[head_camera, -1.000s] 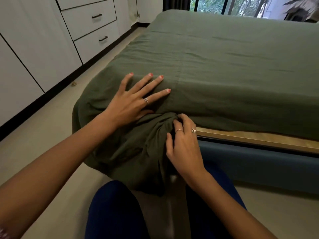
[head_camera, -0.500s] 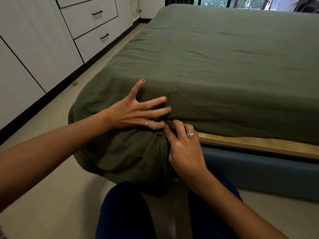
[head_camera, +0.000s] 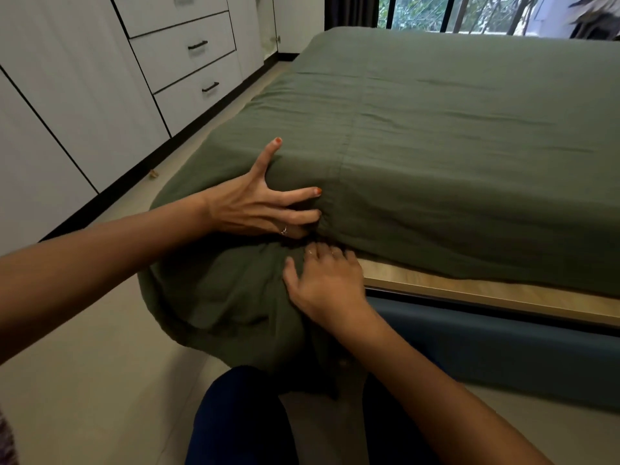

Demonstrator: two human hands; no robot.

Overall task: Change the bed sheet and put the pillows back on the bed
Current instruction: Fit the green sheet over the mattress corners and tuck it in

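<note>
- Head view: green bed sheet lies spread over the whole mattress top.
- My left hand, fingers splayed straight, presses the sheet at the near corner.
- My right hand works at the bunched slack below; fingertips hidden, so I cannot tell its grip.
- Wooden bed frame shows bare beside it.
- Left, I judge: corner tuck, then pillows; none in view.

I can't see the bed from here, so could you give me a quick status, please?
Left hand spread flat, pressing the mattress corner. Right hand pushing bunched green sheet in at the corner. Loose fabric hangs below; no pillows visible.
</note>
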